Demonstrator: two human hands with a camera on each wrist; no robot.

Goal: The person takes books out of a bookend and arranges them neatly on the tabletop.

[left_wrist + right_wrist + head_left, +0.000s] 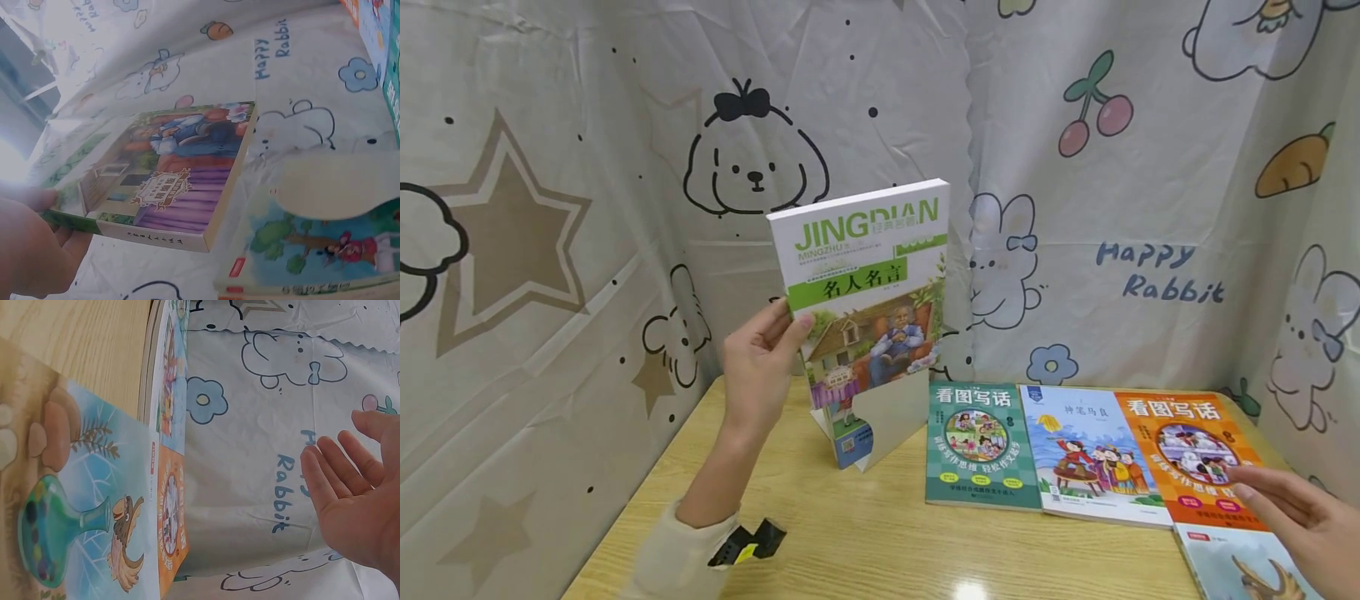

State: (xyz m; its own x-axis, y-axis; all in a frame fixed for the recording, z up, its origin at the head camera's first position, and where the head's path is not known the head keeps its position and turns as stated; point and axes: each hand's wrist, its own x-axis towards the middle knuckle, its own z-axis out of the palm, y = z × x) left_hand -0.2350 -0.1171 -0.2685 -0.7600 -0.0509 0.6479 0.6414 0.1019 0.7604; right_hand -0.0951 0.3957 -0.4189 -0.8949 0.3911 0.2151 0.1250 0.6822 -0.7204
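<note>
My left hand (758,358) pinches a paperback (865,275) by its left edge, thumb on the front cover. The cover is white and green, lettered JINGDIAN, with a seated person and a house. The paperback is held up over a white bookend (897,417) on the table. In the left wrist view, a book with a tree picture (281,247) stands behind the bookend's pale panel, below the paperback. My right hand (1300,521) holds nothing; its fingers are loosely bent, over the orange book (1195,446) in the head view.
A green book (981,446) and a white-and-blue book (1093,450) lie beside the orange one on the wooden table (850,542). A pale blue book (1232,558) lies in front at the right. Patterned cloth (887,100) hangs behind and at the sides.
</note>
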